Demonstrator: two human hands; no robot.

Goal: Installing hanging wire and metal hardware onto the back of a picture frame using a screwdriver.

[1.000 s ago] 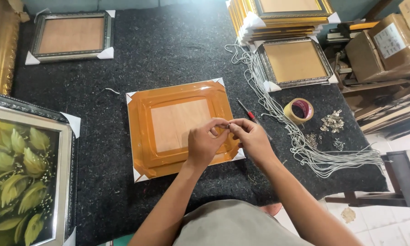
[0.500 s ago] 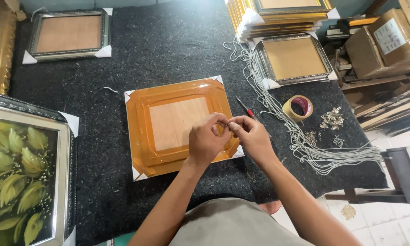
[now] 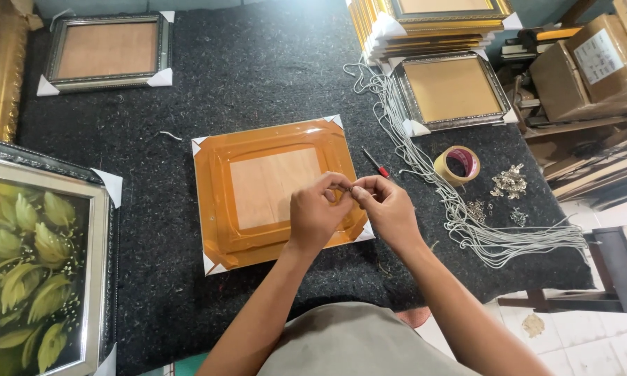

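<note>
Two hands meet over the right edge of the orange frame (image 3: 275, 191), which lies back-up at the centre of the dark felt tabletop (image 3: 258, 63). Left hand (image 3: 317, 212) and right hand (image 3: 386, 209) are both pinched shut, fingertips touching, on something small between them; too small to make out, possibly a bit of metal hardware or cord. Face-down placement looks deliberate: the backing board is up and reachable, white corner guards on.

At 3 o'clock of the hands: red-handled screwdriver (image 3: 376, 163), tape roll (image 3: 457, 164), a scatter of small metal fittings (image 3: 510, 181) and a long bundle of grey cord (image 3: 467, 223), all near the right hand.

Silver frame (image 3: 453, 90) at 1 o'clock, a stack of gold frames (image 3: 425, 21) behind it. Another silver frame (image 3: 108, 52) at 10 o'clock, well apart. Leaf painting (image 3: 38, 264) at 9 o'clock, at the tabletop's left edge. Open felt lies at 12 o'clock of the orange frame.
</note>
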